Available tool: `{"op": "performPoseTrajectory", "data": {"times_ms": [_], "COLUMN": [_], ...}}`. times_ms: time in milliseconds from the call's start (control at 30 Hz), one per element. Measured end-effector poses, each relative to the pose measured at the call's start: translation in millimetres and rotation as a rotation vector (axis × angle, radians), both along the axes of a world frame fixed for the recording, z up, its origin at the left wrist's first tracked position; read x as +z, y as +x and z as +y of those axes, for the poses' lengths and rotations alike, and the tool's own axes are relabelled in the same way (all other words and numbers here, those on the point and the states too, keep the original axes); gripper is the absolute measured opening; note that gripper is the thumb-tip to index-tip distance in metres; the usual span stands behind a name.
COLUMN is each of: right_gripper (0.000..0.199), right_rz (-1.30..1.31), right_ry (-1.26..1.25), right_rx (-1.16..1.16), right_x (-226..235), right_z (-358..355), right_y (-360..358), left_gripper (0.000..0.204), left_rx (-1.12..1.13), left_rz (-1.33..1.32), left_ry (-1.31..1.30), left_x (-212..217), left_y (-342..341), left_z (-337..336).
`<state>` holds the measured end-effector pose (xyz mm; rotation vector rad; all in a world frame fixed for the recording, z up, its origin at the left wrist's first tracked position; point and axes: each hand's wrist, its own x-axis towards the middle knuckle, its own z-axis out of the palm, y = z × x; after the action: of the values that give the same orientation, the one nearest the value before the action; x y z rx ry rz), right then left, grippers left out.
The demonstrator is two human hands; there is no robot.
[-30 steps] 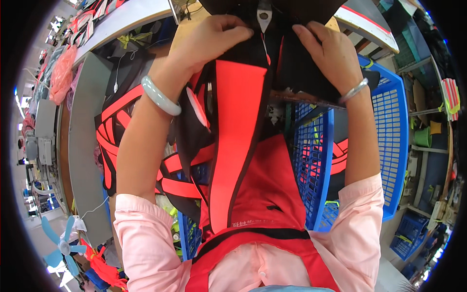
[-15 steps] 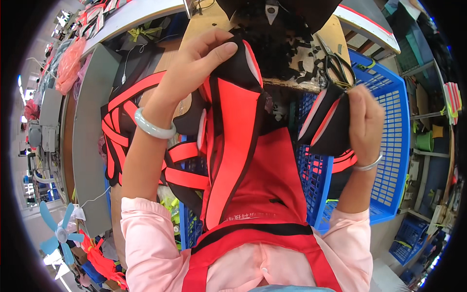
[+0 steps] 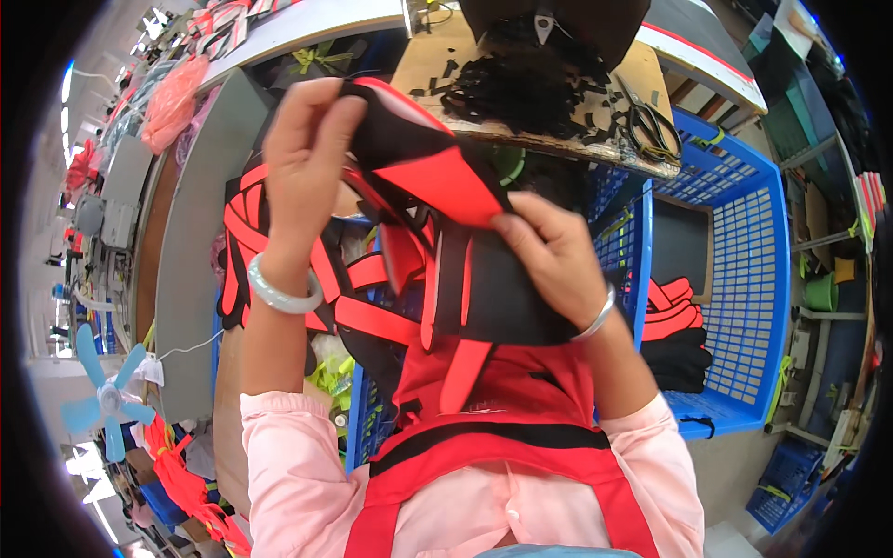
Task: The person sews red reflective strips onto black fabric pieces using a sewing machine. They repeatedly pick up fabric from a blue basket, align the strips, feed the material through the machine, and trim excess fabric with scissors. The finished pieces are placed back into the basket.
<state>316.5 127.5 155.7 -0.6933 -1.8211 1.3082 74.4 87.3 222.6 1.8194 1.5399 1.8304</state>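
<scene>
View from my head, looking down. At centre frame I hold one black-and-red garment (image 3: 446, 232) lifted clear of the bench (image 3: 558, 139), apparently so that its panels hang free and can be turned. My left hand (image 3: 307, 158), upper left of centre, is closed on the garment's upper edge, fingers curled over the black fabric and thumb behind. My right hand (image 3: 549, 256), right of centre, pinches a black panel lower down, fingers pressed flat on the cloth; the red triangular panel lies just above it. Each wrist carries one bangle: a pale one (image 3: 279, 293) on the left, a thin silver one (image 3: 600, 312) on the right.

At top centre, one heap of black offcuts (image 3: 530, 84) lies on the bench with one pair of scissors (image 3: 651, 130) beside it at the right. At right stands one large blue crate (image 3: 744, 232) holding folded black-and-red pieces (image 3: 674, 312); more such pieces (image 3: 246, 232) hang at left of centre. One blue fan (image 3: 107, 400) shows at lower left.
</scene>
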Motion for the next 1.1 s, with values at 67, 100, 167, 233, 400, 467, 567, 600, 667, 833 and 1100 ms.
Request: {"op": "performPoseTrajectory", "data": {"times_ms": [67,100,167,233,400,467,567,600,667,833,1100], "right_gripper": [0.021,0.021,0.022,0.021,0.018,0.018,0.018,0.018,0.022,0.026,0.025], "right_rz": [-0.036,-0.046,-0.132,-0.214,-0.444,-0.496,-0.57,-0.623,-0.791,-0.674,-0.562], "right_ry": [0.163,0.242,0.348,0.45,0.427,0.42,0.43,0.42,0.349,0.314,0.299], "right_rx": [0.039,0.078,0.168,0.187,0.438,0.426,0.407,0.405,0.337,0.161,0.008], "right_x": [32.8,51.2,86.8,112.5,123.8,126.2,118.7,117.5,126.9,77.9,30.4], "right_z": [14.2,20.4,27.7,31.9,34.1,26.1,32.1,36.0,37.0,64.2,98.4], "right_y": [-4.1,-5.1,1.4,20.0,62.7,75.2,94.4,102.2,112.6,112.4,79.4], "left_gripper": [0.012,0.01,0.012,0.013,0.044,0.055,0.06,0.059,0.048,0.025,0.03], "left_rx": [0.162,0.189,0.191,0.036,-0.675,-0.699,-0.886,-0.99,-1.0,-0.659,-0.389], "left_rz": [0.048,0.062,0.024,0.061,-0.079,0.094,-0.086,-0.116,-0.22,-0.103,0.331], "left_ry": [0.1,0.158,0.233,0.175,-0.359,-0.61,-0.822,-0.838,-0.881,-0.738,-0.618], "left_x": [22.4,31.3,41.8,49.4,44.9,32.4,-2.5,-6.0,-3.0,-6.8,0.2], "left_y": [-6.5,-7.1,-11.9,-10.8,2.7,18.4,21.9,28.7,47.5,69.7,51.7], "left_z": [-24.2,-33.6,-55.6,-76.5,-71.4,-43.4,-26.0,-16.7,-2.0,29.3,67.1]}}
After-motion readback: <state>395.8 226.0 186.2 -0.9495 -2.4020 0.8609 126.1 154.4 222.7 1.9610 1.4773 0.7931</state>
